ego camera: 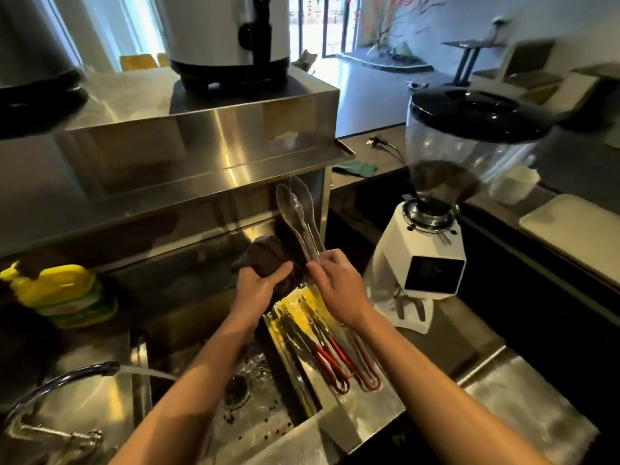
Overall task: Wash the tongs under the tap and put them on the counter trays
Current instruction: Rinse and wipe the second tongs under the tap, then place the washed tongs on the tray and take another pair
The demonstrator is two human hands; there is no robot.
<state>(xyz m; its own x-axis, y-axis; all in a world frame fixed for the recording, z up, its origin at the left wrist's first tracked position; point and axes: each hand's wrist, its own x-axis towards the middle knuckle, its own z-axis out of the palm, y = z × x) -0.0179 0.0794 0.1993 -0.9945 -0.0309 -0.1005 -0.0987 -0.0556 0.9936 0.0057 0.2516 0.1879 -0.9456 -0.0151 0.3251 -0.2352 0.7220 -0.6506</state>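
Note:
My right hand (pixel 339 283) grips a pair of clear plastic tongs (pixel 298 216) by the handle end, their tips pointing up and away over the sink's back edge. My left hand (pixel 260 285) clutches a dark brown cloth (pixel 268 260) just left of the tongs, touching their lower part. Below my hands a steel tray (pixel 365 402) on the counter beside the sink holds several metal tongs with red handles (pixel 339 364). The tap (pixel 67 375) curves in from the lower left with water running from its spout into the sink (pixel 255 407).
A yellow dish-soap bottle (pixel 63 293) stands left of the sink. A white coffee grinder (pixel 432 250) with a bean hopper stands on the right counter. A steel shelf (pixel 201 146) overhangs the sink, carrying large urns (pixel 228 38). A cream tray (pixel 577 229) lies far right.

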